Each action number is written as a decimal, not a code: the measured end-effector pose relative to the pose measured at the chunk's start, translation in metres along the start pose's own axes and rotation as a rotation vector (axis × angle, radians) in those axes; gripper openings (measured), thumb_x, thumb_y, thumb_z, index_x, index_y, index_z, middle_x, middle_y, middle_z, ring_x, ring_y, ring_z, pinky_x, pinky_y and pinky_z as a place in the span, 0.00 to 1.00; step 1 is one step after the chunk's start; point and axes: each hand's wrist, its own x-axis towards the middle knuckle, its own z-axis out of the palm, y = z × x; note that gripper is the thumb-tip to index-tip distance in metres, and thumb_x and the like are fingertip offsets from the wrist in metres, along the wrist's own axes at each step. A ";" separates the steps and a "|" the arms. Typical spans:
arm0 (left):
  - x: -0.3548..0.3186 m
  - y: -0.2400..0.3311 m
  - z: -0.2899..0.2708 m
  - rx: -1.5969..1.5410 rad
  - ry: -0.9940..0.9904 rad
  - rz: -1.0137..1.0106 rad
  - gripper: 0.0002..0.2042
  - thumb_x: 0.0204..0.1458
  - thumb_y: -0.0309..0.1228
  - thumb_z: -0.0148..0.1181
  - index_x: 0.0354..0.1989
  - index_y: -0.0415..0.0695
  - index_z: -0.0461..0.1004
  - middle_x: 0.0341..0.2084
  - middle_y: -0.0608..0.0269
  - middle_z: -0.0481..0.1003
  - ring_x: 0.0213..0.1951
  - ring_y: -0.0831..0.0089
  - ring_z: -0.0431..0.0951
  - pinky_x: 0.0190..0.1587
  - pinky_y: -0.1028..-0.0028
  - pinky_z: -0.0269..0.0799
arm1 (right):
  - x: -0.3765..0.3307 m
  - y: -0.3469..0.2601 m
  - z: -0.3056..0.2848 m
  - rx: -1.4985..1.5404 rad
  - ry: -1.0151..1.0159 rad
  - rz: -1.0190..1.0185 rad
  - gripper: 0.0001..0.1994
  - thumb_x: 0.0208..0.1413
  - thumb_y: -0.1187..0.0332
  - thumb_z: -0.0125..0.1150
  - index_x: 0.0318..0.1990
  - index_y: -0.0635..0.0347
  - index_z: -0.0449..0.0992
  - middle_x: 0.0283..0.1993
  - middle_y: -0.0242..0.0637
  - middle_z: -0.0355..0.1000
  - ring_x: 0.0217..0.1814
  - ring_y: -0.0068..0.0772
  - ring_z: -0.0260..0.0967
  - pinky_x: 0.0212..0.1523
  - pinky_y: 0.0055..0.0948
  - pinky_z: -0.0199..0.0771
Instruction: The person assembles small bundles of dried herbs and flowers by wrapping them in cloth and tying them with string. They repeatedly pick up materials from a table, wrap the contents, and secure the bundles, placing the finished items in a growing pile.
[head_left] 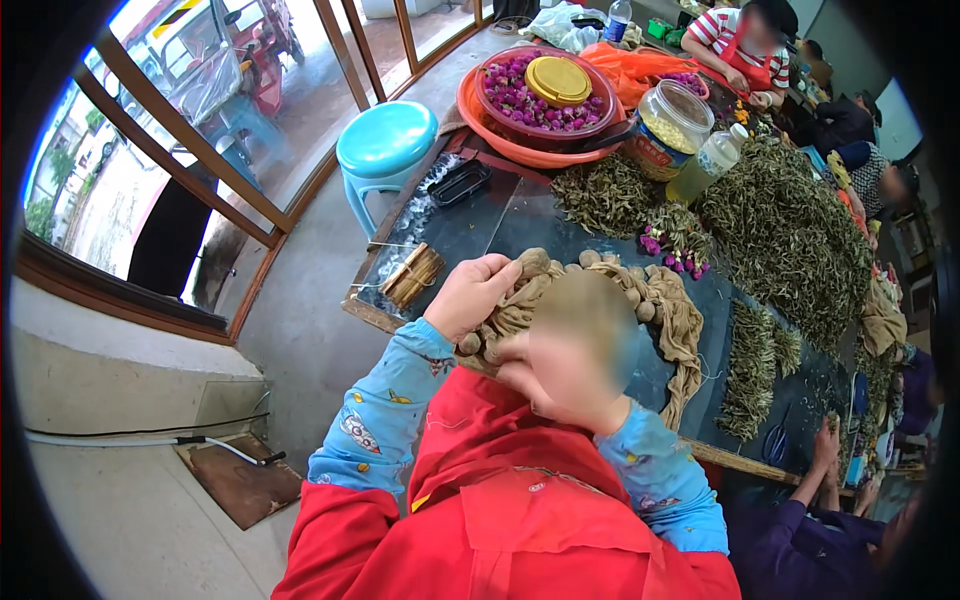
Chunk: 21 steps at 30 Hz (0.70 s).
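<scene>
A long strip of brown, stretchy-looking cloth [680, 300] with several round lumps like balls wrapped in it curves along the table's near edge. My left hand [473, 295] is closed on the cloth, its fingertips against one round lump [534, 262]. Close to my body, my right hand [570, 375] has its fingers drawn together at the cloth, beside a smaller lump [469, 344]. A blurred patch covers part of that hand and the cloth behind it. Left of my hands lies a bundle of short brown sticks [412, 276] with pale string.
Beyond are a black tray [459, 183], a blue stool [387, 140], a basin of purple flowers [500, 85], a jar [668, 130] and a bottle [708, 162]. Dried herb piles [785, 225] and scissors [775, 443] lie right. People sit around the table [540, 215].
</scene>
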 end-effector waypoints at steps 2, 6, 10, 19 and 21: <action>-0.003 0.006 0.004 0.064 0.010 0.024 0.13 0.66 0.37 0.52 0.40 0.39 0.76 0.28 0.77 0.71 0.30 0.88 0.66 0.34 0.82 0.64 | 0.015 0.013 -0.013 0.061 0.351 0.171 0.11 0.59 0.70 0.60 0.46 0.65 0.77 0.42 0.45 0.76 0.45 0.45 0.74 0.46 0.35 0.73; 0.000 0.003 0.008 0.130 -0.011 0.048 0.13 0.66 0.37 0.50 0.39 0.39 0.74 0.26 0.77 0.67 0.31 0.86 0.64 0.34 0.80 0.64 | 0.037 0.063 -0.024 0.230 0.302 0.242 0.18 0.61 0.71 0.58 0.59 0.64 0.71 0.51 0.43 0.73 0.48 0.29 0.72 0.49 0.29 0.72; -0.002 0.008 0.013 0.172 -0.014 0.100 0.13 0.67 0.37 0.48 0.37 0.39 0.72 0.25 0.76 0.64 0.30 0.86 0.62 0.34 0.79 0.63 | 0.043 0.072 -0.011 0.339 0.243 0.177 0.15 0.63 0.70 0.57 0.54 0.66 0.73 0.48 0.40 0.74 0.45 0.24 0.72 0.45 0.26 0.73; -0.006 -0.001 0.011 0.707 0.123 0.746 0.06 0.60 0.26 0.49 0.36 0.38 0.71 0.30 0.50 0.70 0.38 0.51 0.70 0.41 0.60 0.66 | 0.047 0.066 -0.024 0.503 0.085 0.465 0.11 0.62 0.68 0.58 0.47 0.65 0.72 0.32 0.34 0.74 0.32 0.26 0.72 0.35 0.26 0.74; -0.002 -0.002 0.009 0.705 0.096 0.705 0.06 0.60 0.27 0.49 0.36 0.38 0.70 0.30 0.50 0.70 0.38 0.51 0.70 0.42 0.59 0.66 | 0.049 0.061 -0.019 0.209 0.229 0.115 0.11 0.61 0.70 0.56 0.48 0.65 0.71 0.37 0.36 0.73 0.38 0.29 0.73 0.41 0.28 0.74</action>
